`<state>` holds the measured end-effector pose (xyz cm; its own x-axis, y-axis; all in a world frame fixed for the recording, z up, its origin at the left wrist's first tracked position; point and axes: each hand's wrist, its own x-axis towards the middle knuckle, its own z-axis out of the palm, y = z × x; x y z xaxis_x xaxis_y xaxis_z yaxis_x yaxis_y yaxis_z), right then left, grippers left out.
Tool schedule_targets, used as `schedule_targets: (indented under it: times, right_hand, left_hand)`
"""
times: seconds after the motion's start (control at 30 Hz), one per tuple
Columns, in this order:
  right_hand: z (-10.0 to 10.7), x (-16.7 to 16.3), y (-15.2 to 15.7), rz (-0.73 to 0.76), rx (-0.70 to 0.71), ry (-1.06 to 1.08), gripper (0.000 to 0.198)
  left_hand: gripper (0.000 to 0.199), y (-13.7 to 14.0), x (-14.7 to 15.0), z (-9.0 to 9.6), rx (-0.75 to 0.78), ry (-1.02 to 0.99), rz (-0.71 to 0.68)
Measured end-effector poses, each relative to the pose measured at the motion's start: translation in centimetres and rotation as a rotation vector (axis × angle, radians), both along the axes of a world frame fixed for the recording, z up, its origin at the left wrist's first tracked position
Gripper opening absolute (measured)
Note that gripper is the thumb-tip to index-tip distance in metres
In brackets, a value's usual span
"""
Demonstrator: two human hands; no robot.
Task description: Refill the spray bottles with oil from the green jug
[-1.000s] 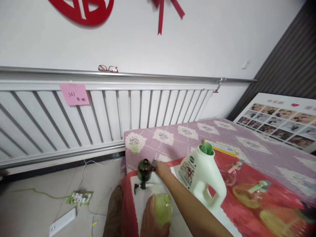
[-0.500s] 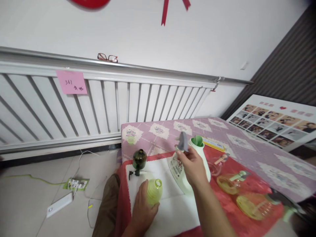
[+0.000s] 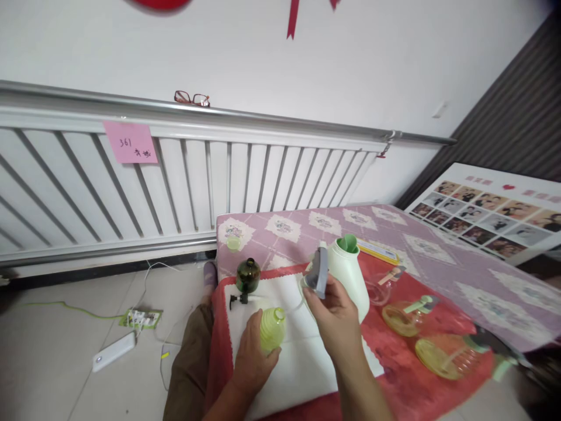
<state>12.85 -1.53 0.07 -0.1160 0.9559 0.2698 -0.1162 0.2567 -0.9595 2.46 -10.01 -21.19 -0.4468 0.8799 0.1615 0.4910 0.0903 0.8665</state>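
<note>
My left hand (image 3: 253,356) is wrapped round a yellow-green ribbed bottle (image 3: 272,331), whose open neck tilts up and to the right. Between the thumb and fingers of my right hand (image 3: 336,313) is a grey trigger spray head (image 3: 321,272), held above the white cloth (image 3: 302,365). Just behind that hand stands a large pale green jug (image 3: 350,280) with a green spout in its open mouth. A dark green round bottle (image 3: 248,276) without a top stands at the back left. Beside it lies a black pump head (image 3: 239,300).
On the red cloth (image 3: 394,374) at right lie several clear yellow spray bottles (image 3: 440,354). A yellow-edged box (image 3: 379,251) is behind the jug. A small green cap (image 3: 233,242) sits at the back left. A white radiator (image 3: 245,175) runs along the wall, and a power strip (image 3: 142,318) lies on the floor.
My right hand has brought the spray head down and toward me, from in front of the jug's upper part. The ribbed bottle stays in my left hand, and the view has shifted slightly.
</note>
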Motion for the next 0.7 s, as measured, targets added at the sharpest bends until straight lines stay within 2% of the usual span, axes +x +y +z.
schedule_targets:
  times: [0.2, 0.4, 0.53, 0.7]
  right_hand:
    - [-3.6, -1.6, 0.1, 0.115, -0.063, -0.041, 0.03]
    - [-6.9, -1.0, -0.2, 0.164, -0.157, -0.079, 0.035]
    - [-8.1, -0.3, -0.6, 0.207, -0.201, -0.126, 0.036]
    - [-8.6, 0.4, -0.6, 0.281, -0.217, -0.184, 0.04]
  left_hand:
    - [0.085, 0.0, 0.2, -0.2, 0.033, 0.017, 0.003]
    - [0.085, 0.1, 0.1, 0.1, 0.003, 0.018, -0.008]
    - [0.084, 0.0, 0.1, 0.7, -0.014, 0.005, -0.022]
    - [0.084, -0.1, -0.2, 1.4, -0.046, -0.018, -0.047]
